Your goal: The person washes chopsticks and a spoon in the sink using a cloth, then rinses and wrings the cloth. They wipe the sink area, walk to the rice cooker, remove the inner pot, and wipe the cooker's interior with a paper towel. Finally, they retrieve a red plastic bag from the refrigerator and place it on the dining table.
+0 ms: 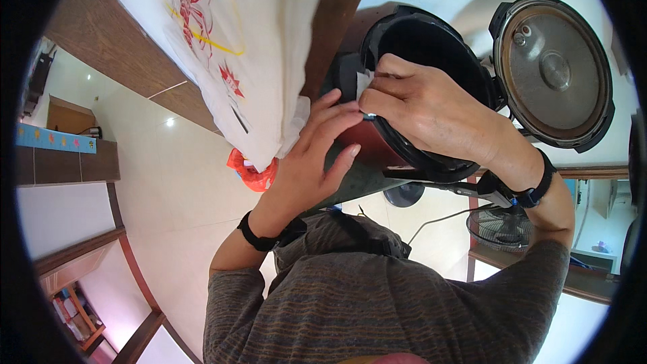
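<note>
An electric pressure cooker [360, 144] with a dark red body and black rim stands before me, its lid [561, 73] swung up at the right. Its inside looks black. Pinched in my right hand [429, 106] is a piece of white tissue or thin cloth [364, 82], pressed at the cooker's near-left rim. That hand hides part of the rim and the opening. My left hand [318, 149] is spread with fingers apart, its fingertips by the cooker's front left side; whether they touch it is unclear. Nothing shows in its grasp.
Left of the cooker hangs or stands a white plastic bag [263, 60] with red print, close to my left hand. A red plastic bag [260, 178] is below it. A brown ledge [126, 35] runs along the left. Lower right are a fan [498, 230] and a cable [429, 222].
</note>
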{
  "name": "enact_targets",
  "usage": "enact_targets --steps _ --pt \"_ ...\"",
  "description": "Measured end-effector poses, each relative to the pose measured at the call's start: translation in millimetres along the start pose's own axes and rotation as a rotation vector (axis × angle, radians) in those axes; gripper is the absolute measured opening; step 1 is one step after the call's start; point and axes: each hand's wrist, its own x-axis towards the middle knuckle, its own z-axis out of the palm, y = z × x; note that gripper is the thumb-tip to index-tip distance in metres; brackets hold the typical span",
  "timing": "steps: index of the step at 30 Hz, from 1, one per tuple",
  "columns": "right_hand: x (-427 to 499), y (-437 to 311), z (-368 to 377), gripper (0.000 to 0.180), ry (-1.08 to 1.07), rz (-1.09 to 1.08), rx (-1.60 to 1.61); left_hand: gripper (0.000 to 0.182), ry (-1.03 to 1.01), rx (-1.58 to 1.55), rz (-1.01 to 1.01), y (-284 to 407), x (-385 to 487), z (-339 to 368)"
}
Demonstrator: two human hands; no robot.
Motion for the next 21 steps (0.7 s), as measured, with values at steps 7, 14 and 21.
enact_targets --steps 7,14,21 --pt "17 24 15 0.030 0.157 0.068 -0.216 0.034 -0.014 0.042 0.021 1 -3 2" --pt "21 24 20 0.024 0.126 0.105 -0.109 0.029 0.028 0.117 0.074 -3 -1 6" --pt "-3 -29 12 0.024 0.102 0.077 -0.016 0.025 0.050 0.128 0.071 1 -5 5"
